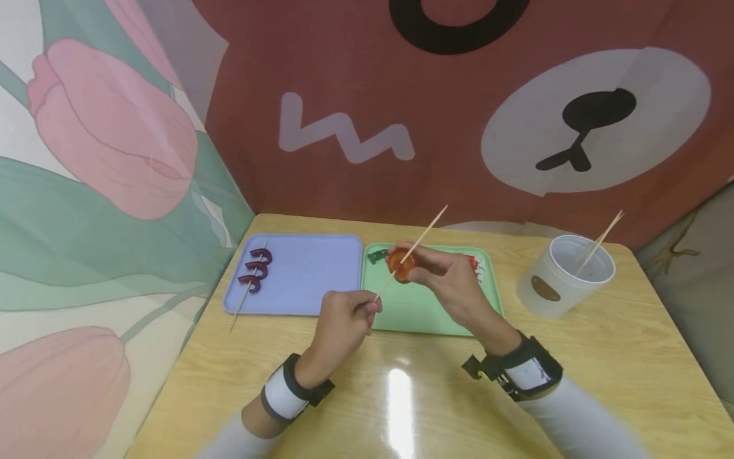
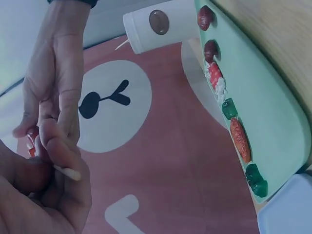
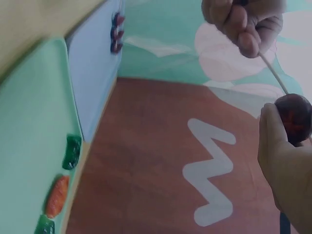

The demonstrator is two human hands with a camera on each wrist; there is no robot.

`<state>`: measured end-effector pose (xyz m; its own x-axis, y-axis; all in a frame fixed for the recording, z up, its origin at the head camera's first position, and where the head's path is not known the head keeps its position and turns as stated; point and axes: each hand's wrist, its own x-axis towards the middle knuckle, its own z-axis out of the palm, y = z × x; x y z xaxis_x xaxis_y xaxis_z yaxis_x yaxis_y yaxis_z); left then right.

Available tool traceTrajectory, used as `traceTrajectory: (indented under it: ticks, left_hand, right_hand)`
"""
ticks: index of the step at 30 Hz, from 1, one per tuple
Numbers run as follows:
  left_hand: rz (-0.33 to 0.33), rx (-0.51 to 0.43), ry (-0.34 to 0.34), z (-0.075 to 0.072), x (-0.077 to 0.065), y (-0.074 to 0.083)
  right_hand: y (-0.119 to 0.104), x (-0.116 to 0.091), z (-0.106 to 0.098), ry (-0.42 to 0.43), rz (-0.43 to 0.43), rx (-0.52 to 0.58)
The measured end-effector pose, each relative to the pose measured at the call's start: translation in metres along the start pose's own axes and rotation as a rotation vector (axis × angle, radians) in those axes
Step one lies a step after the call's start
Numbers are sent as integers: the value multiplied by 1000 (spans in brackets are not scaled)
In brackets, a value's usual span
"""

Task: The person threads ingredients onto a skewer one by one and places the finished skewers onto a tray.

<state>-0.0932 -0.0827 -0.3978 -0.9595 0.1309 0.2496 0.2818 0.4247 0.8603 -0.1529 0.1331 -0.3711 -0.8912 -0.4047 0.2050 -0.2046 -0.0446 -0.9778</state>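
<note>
My left hand (image 1: 344,322) pinches a thin wooden skewer (image 1: 430,228) near its lower end. The skewer slants up to the right, its far tip free in the air. With thumb and fingers my right hand (image 1: 455,290) grips a round, glossy orange-brown food piece (image 1: 400,266) on the skewer's middle; the right wrist view shows a reddish star-like mark on it. Both hands are above the green tray's near side. On that green tray (image 1: 424,312) lie green pieces (image 2: 256,180), an orange elongated piece (image 2: 240,140), a red-and-white piece (image 2: 215,80) and two brown round pieces (image 2: 210,50).
Left of the green tray is a blue-violet tray (image 1: 309,274). Across its left side lies a skewer (image 1: 236,312) bearing three dark red curled pieces (image 1: 256,269). A whitish cup (image 1: 550,296) with several wooden sticks (image 1: 599,241) stands at right. Printed cloth hangs behind the table.
</note>
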Motion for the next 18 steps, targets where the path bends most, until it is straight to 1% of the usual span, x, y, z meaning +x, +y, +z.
traceTrajectory:
  ticks: [2,5,8,9,12,15,18]
  left_hand:
    - [-9,-15,1,-2,5,3]
    - [-68,-45,-18,-5,7,5]
    - [-128,-62,-46,-7,6,5]
    - [-138,-62,-53,-7,6,4]
    - [-151,-66,-69,-8,4,2]
    - [-160,-70,-80,-9,3,1]
    - [-191,-81,-97,-9,1,-2]
  right_hand:
    - [2,2,6,4,-10,0]
    - [4,2,9,18,-27,-37]
    - [5,2,8,-22,-23,-62]
    - [6,2,8,-35,-21,-64]
    - [9,3,9,-68,-22,-54]
    - [12,2,10,-80,-23,-71]
    - [14,2,11,-98,-10,-80]
